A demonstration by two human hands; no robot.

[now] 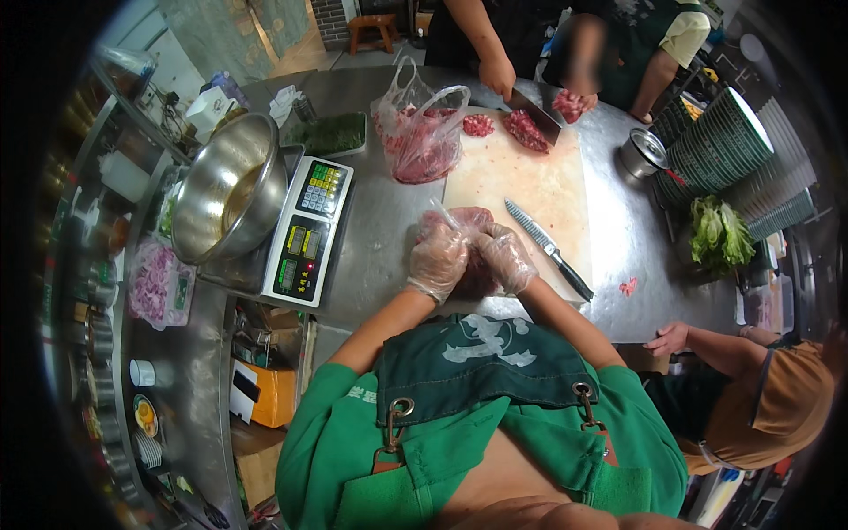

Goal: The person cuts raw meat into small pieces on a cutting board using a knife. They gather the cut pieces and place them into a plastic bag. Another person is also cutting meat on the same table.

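Note:
My left hand (438,264) and my right hand (506,254), both in clear plastic gloves, meet at the near left edge of a pale cutting board (563,182). Between them they grip the gathered top of a clear plastic bag (456,218). Red meat (478,279) fills this bag and shows beyond and below my fingers. My fingertips overlap there, so the exact grip on the plastic is hidden. To the right of my right hand lies a knife (546,245) with a dimpled blade and black handle, apart from it. Farther off stands another clear bag of meat (424,156).
Across the counter, a person's hand (498,76) holds a cleaver (538,119) against a meat piece (523,130). A digital scale (308,228) and steel bowl (195,205) stand left. Stacked bowls (712,156) and lettuce (719,235) are right. Another person's hand (669,338) is at the near-right edge.

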